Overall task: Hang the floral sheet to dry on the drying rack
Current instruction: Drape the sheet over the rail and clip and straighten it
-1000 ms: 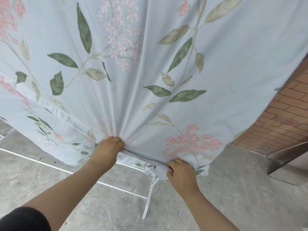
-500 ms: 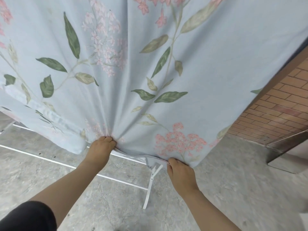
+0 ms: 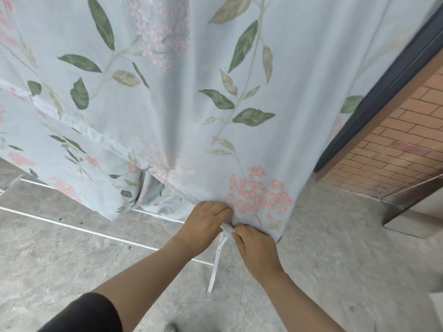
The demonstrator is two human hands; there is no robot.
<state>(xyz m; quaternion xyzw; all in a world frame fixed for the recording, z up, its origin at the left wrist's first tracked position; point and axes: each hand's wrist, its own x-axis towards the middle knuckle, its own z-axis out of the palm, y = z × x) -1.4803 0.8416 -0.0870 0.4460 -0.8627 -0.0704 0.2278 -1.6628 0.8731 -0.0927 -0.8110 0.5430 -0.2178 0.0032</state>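
While pinching the floral sheet (image 3: 215, 92) hem in the left hand (image 3: 203, 226), grips it too with the right hand (image 3: 256, 245) — just beside. Below both — drying rack (image 3: 217, 262) leg.

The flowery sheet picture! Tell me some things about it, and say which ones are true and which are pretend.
1. The left hand and the right hand both grip the floral sheet at its bottom edge. True.
2. The two hands are far apart. False: they are close together, almost touching.
3. The sheet shows pink flowers and green leaves. True.
4. The drying rack is black. False: its visible bars and leg are white.
5. The sheet lies flat on the floor. False: it hangs above the grey floor.
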